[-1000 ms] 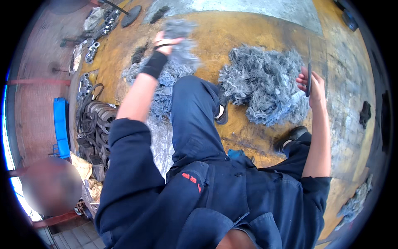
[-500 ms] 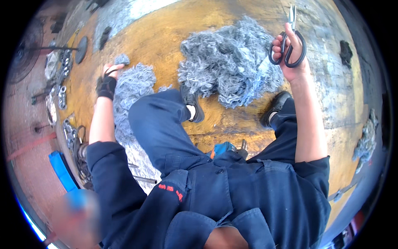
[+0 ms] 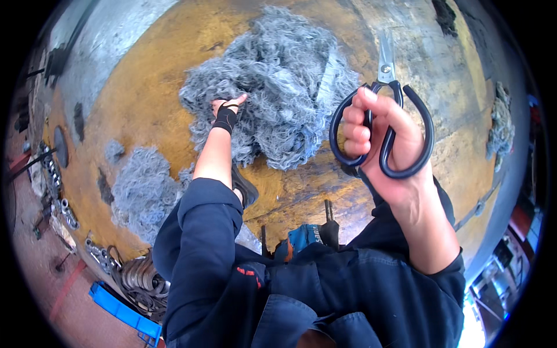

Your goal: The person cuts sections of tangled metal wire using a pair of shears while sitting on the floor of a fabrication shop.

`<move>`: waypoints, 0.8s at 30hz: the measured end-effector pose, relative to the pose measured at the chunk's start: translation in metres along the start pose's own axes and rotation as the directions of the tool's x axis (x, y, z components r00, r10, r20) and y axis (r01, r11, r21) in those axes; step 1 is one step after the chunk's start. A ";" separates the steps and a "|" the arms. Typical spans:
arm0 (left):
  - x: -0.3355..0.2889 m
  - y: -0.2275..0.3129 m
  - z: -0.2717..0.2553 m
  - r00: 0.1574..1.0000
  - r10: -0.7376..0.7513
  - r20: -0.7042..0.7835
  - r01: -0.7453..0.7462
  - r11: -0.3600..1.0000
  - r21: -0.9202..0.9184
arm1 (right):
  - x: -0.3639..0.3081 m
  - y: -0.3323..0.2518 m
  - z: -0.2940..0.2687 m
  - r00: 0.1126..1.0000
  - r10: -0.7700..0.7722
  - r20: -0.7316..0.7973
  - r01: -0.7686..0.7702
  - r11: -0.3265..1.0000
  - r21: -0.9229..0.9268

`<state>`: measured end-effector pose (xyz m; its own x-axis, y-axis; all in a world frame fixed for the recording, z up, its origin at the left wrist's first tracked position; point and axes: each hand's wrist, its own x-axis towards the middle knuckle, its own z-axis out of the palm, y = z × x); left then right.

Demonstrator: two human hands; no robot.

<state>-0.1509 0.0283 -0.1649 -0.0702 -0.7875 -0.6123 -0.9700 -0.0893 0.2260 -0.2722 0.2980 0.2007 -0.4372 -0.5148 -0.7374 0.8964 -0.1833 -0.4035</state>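
A big heap of loose grey-blue fibre (image 3: 278,64) lies on the worn yellow surface in front of me. My left hand (image 3: 228,110), with a black wrap at the wrist, reaches into the heap's left side. Its thumb shows at the edge of the fibre, while most of the fingers are hidden among the strands. To the right of the heap, my right hand (image 3: 408,145) is closed around a pair of scissors (image 3: 385,68) with large black handles. The blades point away from me.
A smaller fibre pile (image 3: 142,188) and a small tuft (image 3: 114,151) lie at left. A blue power tool (image 3: 303,236) sits between my legs. Metal rings (image 3: 139,277) and a blue metal piece (image 3: 123,310) are at lower left. More fibre (image 3: 500,127) lies far right.
My left hand has left the small tuft beside the smaller pile and moved right into the big heap. My right hand, still holding the scissors, has come lower and nearer. The view has shifted.
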 end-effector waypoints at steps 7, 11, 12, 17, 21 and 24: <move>0.008 -0.014 -0.006 0.966 0.228 -0.123 -0.255 0.925 -0.283 | -0.003 0.001 -0.006 0.998 -0.005 -0.063 0.004 1.000 -0.015; -0.016 0.002 -0.079 0.912 0.408 -0.028 -0.388 0.841 -0.378 | -0.008 -0.001 -0.007 0.996 -0.087 0.024 0.090 0.988 -0.124; -0.021 0.018 -0.099 0.927 0.362 -0.095 -0.372 0.871 -0.321 | -0.010 -0.001 -0.007 0.993 -0.106 0.060 0.115 0.979 -0.168; -0.106 0.049 -0.201 0.785 0.595 0.176 -0.235 0.547 -0.804 | -0.015 -0.004 -0.008 0.944 -0.277 0.181 0.329 0.843 -0.426; -0.197 0.057 -0.259 0.713 0.698 0.073 -0.308 0.405 -0.861 | -0.009 -0.005 -0.004 0.903 -0.369 0.221 0.427 0.699 -0.574; -0.245 0.051 -0.273 0.649 0.759 0.040 -0.288 0.294 -0.912 | -0.003 0.007 0.002 0.905 -0.321 0.279 0.423 0.753 -0.505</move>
<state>-0.1199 0.0506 0.2035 -0.7915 -0.5549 -0.2561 -0.0526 -0.3557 0.9331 -0.2646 0.2965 0.2013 -0.6630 -0.6410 -0.3866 0.4533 0.0672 -0.8888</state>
